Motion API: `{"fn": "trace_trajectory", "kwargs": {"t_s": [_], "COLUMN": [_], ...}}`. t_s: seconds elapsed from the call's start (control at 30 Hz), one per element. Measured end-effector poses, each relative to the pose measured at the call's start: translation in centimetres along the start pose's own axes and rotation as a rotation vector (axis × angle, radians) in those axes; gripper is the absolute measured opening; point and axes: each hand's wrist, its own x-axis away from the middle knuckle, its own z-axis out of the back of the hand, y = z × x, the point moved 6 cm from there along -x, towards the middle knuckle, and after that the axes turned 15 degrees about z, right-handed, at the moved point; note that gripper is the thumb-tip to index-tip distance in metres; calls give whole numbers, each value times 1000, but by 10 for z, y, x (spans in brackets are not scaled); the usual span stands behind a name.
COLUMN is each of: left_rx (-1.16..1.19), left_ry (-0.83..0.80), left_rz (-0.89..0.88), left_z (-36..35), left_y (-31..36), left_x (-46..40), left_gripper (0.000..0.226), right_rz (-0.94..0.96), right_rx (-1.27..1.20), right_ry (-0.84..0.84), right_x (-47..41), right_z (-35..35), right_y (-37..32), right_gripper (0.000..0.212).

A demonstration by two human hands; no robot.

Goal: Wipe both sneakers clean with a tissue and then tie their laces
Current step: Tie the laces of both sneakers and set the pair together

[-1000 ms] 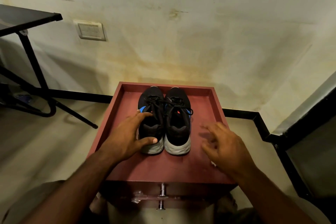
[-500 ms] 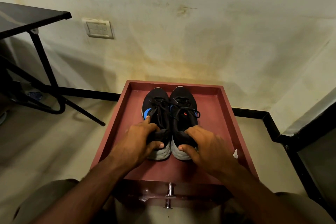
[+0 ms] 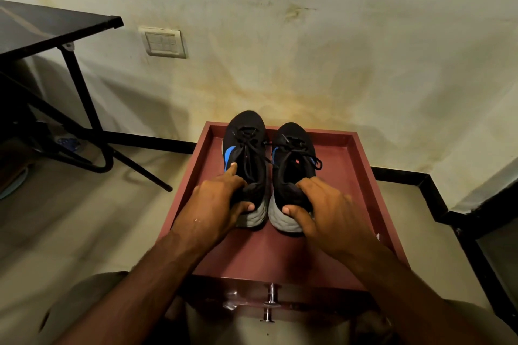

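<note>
The left hand (image 3: 217,200) grips the heel of the left sneaker (image 3: 246,165), with the thumb on the grey sole at the back and the index finger stretched along the blue side. The right hand (image 3: 326,211) grips the heel of the right sneaker (image 3: 293,173) in the same way, thumb on the sole and fingers curled over the collar. One second ago only the left hand touched a shoe and the right one hovered open beside the pair; half a second ago both hands closed on the heels. Now the two shoes are tilted, their toes are higher and reach past the far rim of the red tray-like desk (image 3: 361,176), and a small gap has opened between them. I judge that the person is lifting or pulling both sneakers to bring them closer for the work.

The laces (image 3: 314,161) hang loose on both shoes, so the tying is not yet done, and the wiping also seems not started. A small white scrap (image 3: 378,237) lies near the right rim of the desk; it may be the tissue, but it is too small to tell. Neither hand holds a tissue, so I think one hand must let its shoe go first.
</note>
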Motion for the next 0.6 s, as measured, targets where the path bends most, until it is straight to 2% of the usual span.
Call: {"fn": "trace_trajectory", "kwargs": {"t_s": [0.3, 0.6], "left_rx": [-54, 41], "left_ry": [-124, -134], "left_rz": [39, -41], "left_z": [-18, -21], "left_y": [-15, -25], "left_x": [-14, -10], "left_gripper": [26, 32], "right_rz": [-52, -53], "right_rx": [68, 115], "right_ry": [-178, -93], "right_x": [-12, -4], "right_z": [-32, -20], "right_y": [-13, -16], "right_gripper": [29, 24]}}
